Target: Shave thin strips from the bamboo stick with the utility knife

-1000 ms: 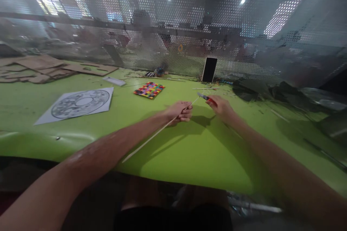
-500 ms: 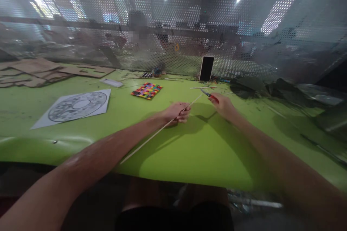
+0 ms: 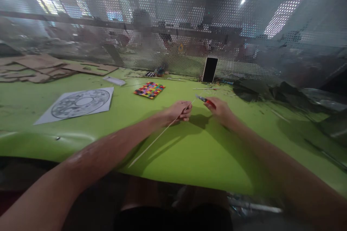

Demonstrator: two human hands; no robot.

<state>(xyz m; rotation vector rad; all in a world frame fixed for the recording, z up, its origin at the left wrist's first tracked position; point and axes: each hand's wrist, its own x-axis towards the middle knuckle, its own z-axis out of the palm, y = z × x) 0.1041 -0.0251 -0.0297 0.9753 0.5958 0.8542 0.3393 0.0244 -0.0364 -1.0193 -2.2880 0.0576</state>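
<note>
Bright green table [image 3: 189,151] here, backed by a perforated metal screen [image 3: 244,43], and propped upright against that screen is a dark phone [image 3: 210,69], our marker for everything else.

Straight in front of the phone, nearer the person, both bare hands meet over the green. The left hand [image 3: 179,110] sits just left of the phone's line, fingers curled tight around a thin stick [image 3: 154,140]. The stick runs on a slant: its short far end pokes out past the knuckles toward the phone, while the long end trails back and left to the table's near edge.

The right hand [image 3: 221,107] is in front of the phone and a touch to its right, wrapped closed on a red-handled cutter [image 3: 205,99]. The blade points left, toward the stick's far tip. Tip and blade are very close, but whether they touch is too blurred to call.

Left of the phone, a little nearer the person, lies a multicoloured checkered mat [image 3: 149,90], flat on the table. Further left again is a printed sheet [image 3: 78,104] with a round grey pattern. Far left of the phone, back by the screen, flat cardboard pieces [image 3: 40,66] are stacked loosely. To the phone's right, a heap of dark leaves [image 3: 260,88] spreads along the back of the table.
</note>
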